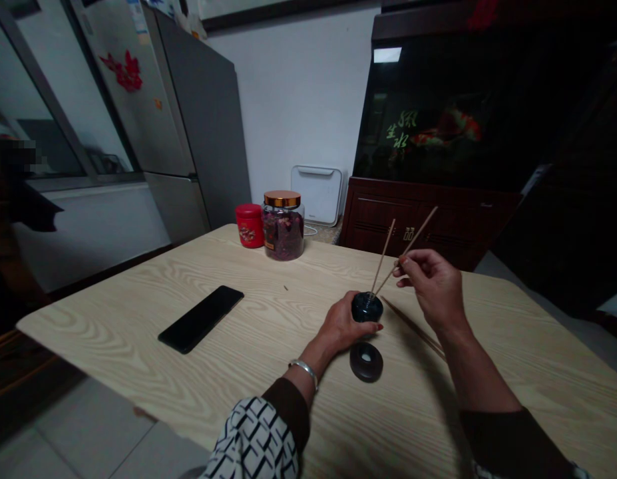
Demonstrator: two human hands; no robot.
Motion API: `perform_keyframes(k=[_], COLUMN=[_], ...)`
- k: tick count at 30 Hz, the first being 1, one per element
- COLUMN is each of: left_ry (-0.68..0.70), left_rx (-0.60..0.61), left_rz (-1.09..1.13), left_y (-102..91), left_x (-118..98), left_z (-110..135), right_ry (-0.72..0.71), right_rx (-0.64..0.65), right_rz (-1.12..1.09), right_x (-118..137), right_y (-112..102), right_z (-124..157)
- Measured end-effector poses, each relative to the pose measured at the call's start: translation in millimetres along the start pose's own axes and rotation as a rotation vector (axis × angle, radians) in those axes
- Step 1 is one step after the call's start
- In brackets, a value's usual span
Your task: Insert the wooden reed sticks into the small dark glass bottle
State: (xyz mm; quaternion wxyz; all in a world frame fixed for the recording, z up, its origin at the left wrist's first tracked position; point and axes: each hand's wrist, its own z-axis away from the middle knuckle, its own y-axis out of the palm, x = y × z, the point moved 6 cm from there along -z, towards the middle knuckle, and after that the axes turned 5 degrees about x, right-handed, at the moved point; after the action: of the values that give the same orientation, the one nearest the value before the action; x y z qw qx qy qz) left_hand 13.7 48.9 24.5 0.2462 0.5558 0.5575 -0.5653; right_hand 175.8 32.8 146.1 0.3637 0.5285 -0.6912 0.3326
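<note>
My left hand [344, 324] is wrapped round a small dark round bottle [367, 307] standing on the wooden table [138, 313]. Two thin wooden sticks [383, 256] stand in the bottle's mouth and lean up to the right. My right hand [432, 283] pinches the longer stick between fingertips above the bottle. A dark round lid [366, 361] with a pale centre lies on the table just in front of the bottle. More sticks [412, 327] lie flat on the table under my right wrist.
A black phone [201, 319] lies to the left on the table. At the far edge stand a red tin [249, 225] and a glass jar [283, 225] with a copper lid. A fridge [188, 113], a white appliance [315, 193] and a dark cabinet [428, 213] stand behind.
</note>
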Motion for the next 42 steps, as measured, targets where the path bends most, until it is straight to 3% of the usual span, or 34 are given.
perform_keyframes(k=[4,7,10,13,17,25,42], left_ry=[0.001,-0.017,-0.032,-0.023,-0.014,-0.027,-0.015], left_rx=[-0.006,-0.003,0.0,0.0,0.006,0.009,-0.002], left_rz=[-0.016,-0.016,-0.012,-0.006,0.006,-0.001,-0.011], left_y=[-1.1,-0.8,-0.2,-0.3,-0.5,-0.8,0.3], left_x=[-1.8,-1.8,-0.9,-1.2,-2.9,-3.7,0.2], left_z=[0.5,0.3,0.3,0.7,1.4,1.2,-0.3], right_ry=[0.144,0.248,0.343,0.422,0.486,0.478,0.509], right_rx=[0.259,0.399,0.579,0.666,0.694,0.669,0.645], right_rz=[0.175,0.449,0.86,1.125,1.155,1.149,1.107], right_x=[-17.0,-42.1,-79.2,-112.0,-132.3,-139.5,-132.2], right_y=[1.3,-22.9,-46.4,-58.3,-57.6,-62.4,-61.1], right_z=[-2.3,-5.6,-2.2,5.3,12.9,11.2,11.3])
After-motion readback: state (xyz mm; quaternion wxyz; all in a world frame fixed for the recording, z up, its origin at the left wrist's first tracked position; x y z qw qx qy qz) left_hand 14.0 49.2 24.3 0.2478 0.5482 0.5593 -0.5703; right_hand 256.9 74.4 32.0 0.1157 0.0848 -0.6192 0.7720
